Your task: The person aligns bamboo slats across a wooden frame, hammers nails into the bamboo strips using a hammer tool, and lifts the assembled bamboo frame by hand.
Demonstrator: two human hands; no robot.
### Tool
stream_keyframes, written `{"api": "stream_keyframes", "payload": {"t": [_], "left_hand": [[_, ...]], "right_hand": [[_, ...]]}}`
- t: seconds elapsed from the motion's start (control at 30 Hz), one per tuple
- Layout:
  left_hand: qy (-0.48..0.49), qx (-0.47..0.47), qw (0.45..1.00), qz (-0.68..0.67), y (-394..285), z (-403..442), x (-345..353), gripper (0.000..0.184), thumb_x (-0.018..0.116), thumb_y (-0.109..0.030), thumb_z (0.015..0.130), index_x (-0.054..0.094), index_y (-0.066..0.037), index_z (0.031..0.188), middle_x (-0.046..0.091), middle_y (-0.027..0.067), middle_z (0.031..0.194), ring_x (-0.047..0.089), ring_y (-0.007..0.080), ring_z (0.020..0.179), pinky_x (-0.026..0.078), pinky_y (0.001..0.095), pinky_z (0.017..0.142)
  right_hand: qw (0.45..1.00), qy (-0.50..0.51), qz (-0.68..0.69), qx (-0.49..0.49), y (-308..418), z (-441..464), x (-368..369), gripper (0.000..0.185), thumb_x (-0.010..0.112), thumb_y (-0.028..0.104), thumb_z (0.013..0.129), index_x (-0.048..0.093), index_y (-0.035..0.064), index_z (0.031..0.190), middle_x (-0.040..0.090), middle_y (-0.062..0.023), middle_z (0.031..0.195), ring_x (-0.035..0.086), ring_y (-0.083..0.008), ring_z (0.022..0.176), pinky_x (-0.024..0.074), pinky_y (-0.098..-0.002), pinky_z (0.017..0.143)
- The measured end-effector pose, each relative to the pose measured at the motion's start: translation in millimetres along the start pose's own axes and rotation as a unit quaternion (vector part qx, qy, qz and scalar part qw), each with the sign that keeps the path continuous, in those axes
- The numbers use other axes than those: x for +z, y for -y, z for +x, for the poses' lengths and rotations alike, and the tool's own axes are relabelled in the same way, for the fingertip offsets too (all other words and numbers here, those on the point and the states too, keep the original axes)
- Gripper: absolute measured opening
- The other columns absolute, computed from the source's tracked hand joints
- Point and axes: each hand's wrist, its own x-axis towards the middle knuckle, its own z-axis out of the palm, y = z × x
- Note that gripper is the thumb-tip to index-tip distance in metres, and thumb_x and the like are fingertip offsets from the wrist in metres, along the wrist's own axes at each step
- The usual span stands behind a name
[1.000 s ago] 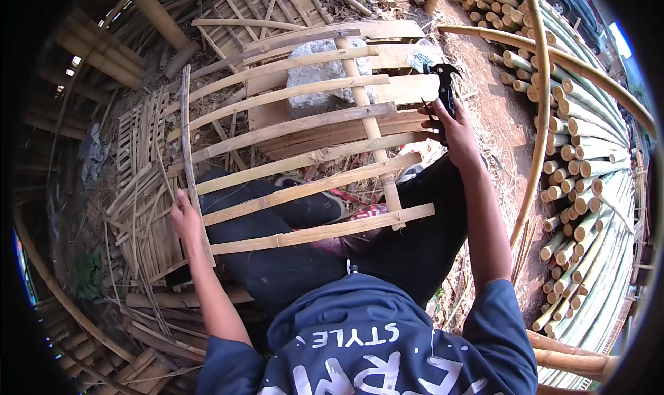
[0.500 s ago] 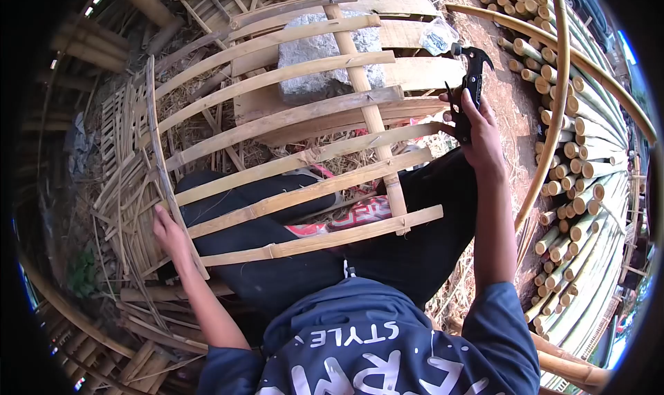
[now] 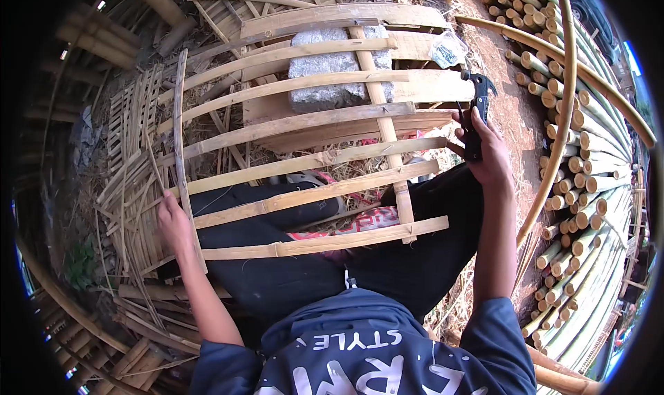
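A bamboo frame of long split slats [image 3: 318, 200] lies across my lap, with one crosspiece [image 3: 377, 94] toward the right and a thin strip [image 3: 181, 132] across the left ends. My left hand [image 3: 176, 223] is closed at the frame's left edge, beside that strip; its fingertips are partly hidden. In my right hand [image 3: 490, 149] is a black hammer multitool [image 3: 477, 108], its head pointing away from me. The fingers of that hand are close to the right end of one slat, and I cannot tell whether they touch it.
A rough grey stone block [image 3: 332, 70] rests on wide boards [image 3: 429, 85] beneath the far slats. A clear plastic bag [image 3: 448, 49] lies near the boards. Cut bamboo poles [image 3: 588, 163] are stacked at right. Woven bamboo and loose strips [image 3: 135, 167] cover the left ground.
The thin left strip has swung to the right at its far end and now stands straighter. My left hand has moved slightly away from me. The hammer multitool stays in my right hand.
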Motion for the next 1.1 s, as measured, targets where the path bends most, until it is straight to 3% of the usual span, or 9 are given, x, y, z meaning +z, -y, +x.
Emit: {"api": "stream_keyframes", "payload": {"t": [0.13, 0.37, 0.77, 0.97, 1.1], "left_hand": [[-0.003, -0.011, 1.0, 0.014, -11, -7, -2, 0.066, 0.037, -0.053, 0.104, 0.067, 0.002, 0.121, 0.071, 0.0231, 0.114, 0.063, 0.0437, 0.112, 0.045, 0.0488, 0.097], [-0.032, 0.011, 0.999, -0.002, -15, -11, 2, 0.064, 0.039, -0.051, 0.105, 0.067, 0.006, 0.114, 0.069, 0.0275, 0.104, 0.062, 0.0457, 0.104, 0.045, 0.0497, 0.091], [0.008, -0.011, 1.0, 0.016, -27, -14, -4, 0.065, 0.041, -0.051, 0.105, 0.067, 0.008, 0.112, 0.069, 0.028, 0.102, 0.062, 0.0452, 0.104, 0.045, 0.049, 0.091], [-0.048, 0.015, 0.999, 0.017, -10, -10, 7, 0.064, 0.043, -0.052, 0.104, 0.068, 0.007, 0.111, 0.07, 0.0262, 0.1, 0.063, 0.0441, 0.101, 0.046, 0.048, 0.089], [-0.018, 0.003, 1.0, 0.017, -18, -11, 1, 0.064, 0.043, -0.052, 0.103, 0.068, 0.006, 0.11, 0.07, 0.0261, 0.1, 0.064, 0.044, 0.1, 0.046, 0.048, 0.088]], "right_hand": [[1.0, 0.002, -0.002, 0.017, -1, 5, -5, 0.024, 0.056, 0.028, 0.105, 0.059, 0.0088, 0.12, 0.072, -0.0056, 0.11, 0.061, -0.0108, 0.082, 0.0598, -0.0431, 0.081], [1.0, 0.008, 0.01, 0.013, -1, 2, -1, 0.024, 0.057, 0.028, 0.105, 0.058, 0.0086, 0.119, 0.071, -0.0068, 0.111, 0.06, -0.0106, 0.082, 0.0596, -0.0428, 0.08], [1.0, 0.009, -0.005, 0.008, -1, 0, -2, 0.025, 0.057, 0.027, 0.104, 0.057, 0.0076, 0.119, 0.071, -0.0078, 0.11, 0.06, -0.011, 0.081, 0.0588, -0.0423, 0.081], [1.0, 0.014, -0.007, 0.008, 1, -3, -1, 0.026, 0.056, 0.027, 0.105, 0.057, 0.0065, 0.122, 0.072, -0.0074, 0.109, 0.06, -0.0114, 0.081, 0.0587, -0.0413, 0.082], [1.0, 0.027, -0.001, 0.004, -2, 0, -5, 0.027, 0.057, 0.027, 0.105, 0.056, 0.006, 0.122, 0.072, -0.0082, 0.11, 0.061, -0.012, 0.082, 0.0589, -0.0408, 0.081]]}}
